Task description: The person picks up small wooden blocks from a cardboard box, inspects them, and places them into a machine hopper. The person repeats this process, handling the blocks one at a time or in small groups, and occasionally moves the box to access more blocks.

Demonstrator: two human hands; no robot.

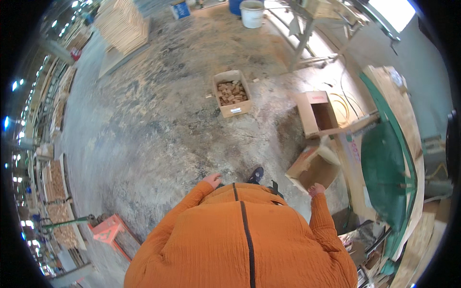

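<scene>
My right hand (316,189) grips the near edge of a cardboard box (300,165), which is tilted beside my right leg with its open top toward me. The inside of this box looks bare. My left hand (212,180) hangs at my waist, holding nothing, its fingers loosely stretched out. On the floor ahead sits another cardboard box (235,111), open at the top, filled with small wood offcuts (231,92). A third cardboard box (307,115) lies open just beyond the one in my right hand.
A green machine part (384,165) and wooden boards (353,177) stand along the right. Stacked wood (122,26) is at the far left, a white bucket (252,14) at the far end. An orange pallet jack (109,231) is at the near left. A few wood scraps lie around the filled box.
</scene>
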